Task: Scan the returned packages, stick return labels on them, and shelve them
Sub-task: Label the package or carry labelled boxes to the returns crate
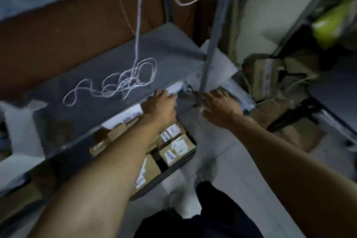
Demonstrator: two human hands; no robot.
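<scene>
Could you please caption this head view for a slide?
Both hands reach to a grey shelf; labelled boxes sit below.

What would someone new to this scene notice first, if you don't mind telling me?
Two bare forearms reach in, the left hand and right hand meeting at the grey shelf corner by a grey package. A tangled white cord lies on that shelf, with labelled cardboard boxes below.

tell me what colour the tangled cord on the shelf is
White; the thin tangled cord lies on the grey metal shelf, clearest in the head view.
</scene>
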